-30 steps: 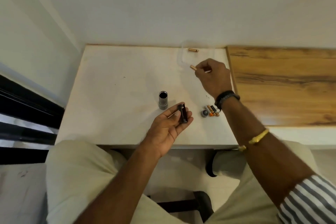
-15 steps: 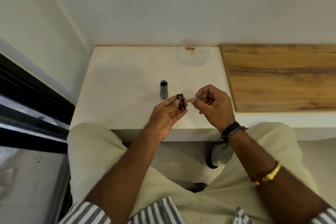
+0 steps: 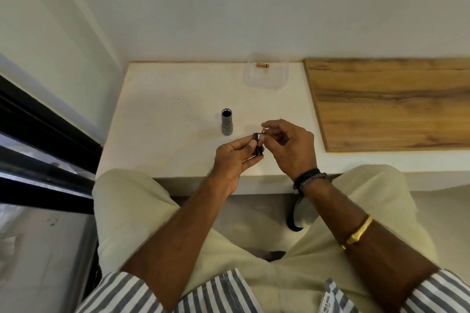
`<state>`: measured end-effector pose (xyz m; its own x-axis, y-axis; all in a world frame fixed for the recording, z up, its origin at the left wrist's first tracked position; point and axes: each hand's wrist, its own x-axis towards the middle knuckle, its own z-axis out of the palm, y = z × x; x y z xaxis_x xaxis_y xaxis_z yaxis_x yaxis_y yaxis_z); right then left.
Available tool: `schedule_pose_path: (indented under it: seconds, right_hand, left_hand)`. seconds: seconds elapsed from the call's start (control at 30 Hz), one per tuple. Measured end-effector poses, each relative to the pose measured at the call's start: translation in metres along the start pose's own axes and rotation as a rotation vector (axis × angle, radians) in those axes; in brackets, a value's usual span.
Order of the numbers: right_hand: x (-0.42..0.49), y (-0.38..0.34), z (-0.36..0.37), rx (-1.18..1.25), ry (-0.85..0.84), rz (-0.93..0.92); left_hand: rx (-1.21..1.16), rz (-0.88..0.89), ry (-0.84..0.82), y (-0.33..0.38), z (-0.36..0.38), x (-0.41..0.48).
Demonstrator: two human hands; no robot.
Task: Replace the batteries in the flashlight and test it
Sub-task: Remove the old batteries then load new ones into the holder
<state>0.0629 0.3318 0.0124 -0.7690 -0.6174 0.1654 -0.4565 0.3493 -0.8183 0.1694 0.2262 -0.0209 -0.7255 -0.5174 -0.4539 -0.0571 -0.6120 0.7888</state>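
The flashlight body (image 3: 226, 122) stands on the table, at 11 o'clock from the left hand (image 3: 234, 160), whose curled fingers grip the battery holder (image 3: 257, 146). At 2 o'clock, the right hand (image 3: 290, 147) pinches a battery (image 3: 264, 131). Match polarity and seat it squarely.

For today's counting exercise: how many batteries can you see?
2. One battery lies in the clear tray at the back; another is pinched in the right hand at the black holder. More may hide behind hands.
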Motion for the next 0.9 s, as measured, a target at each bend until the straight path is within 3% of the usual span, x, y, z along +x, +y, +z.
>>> schedule_pose_path:
  seconds: [0.53, 0.7, 0.9]
  right_hand:
    - [-0.017, 0.005, 0.016, -0.207, -0.001, -0.215]
    - [-0.010, 0.006, 0.009, -0.059, -0.057, -0.120]
    - [0.008, 0.010, 0.007, 0.107, 0.022, 0.049]
  left_hand:
    - [-0.088, 0.016, -0.006, 0.002, -0.003, 0.001]
    - [-0.139, -0.041, -0.062, 0.009, -0.006, 0.003]
    - [-0.270, -0.109, -0.063, 0.011, -0.006, 0.007]
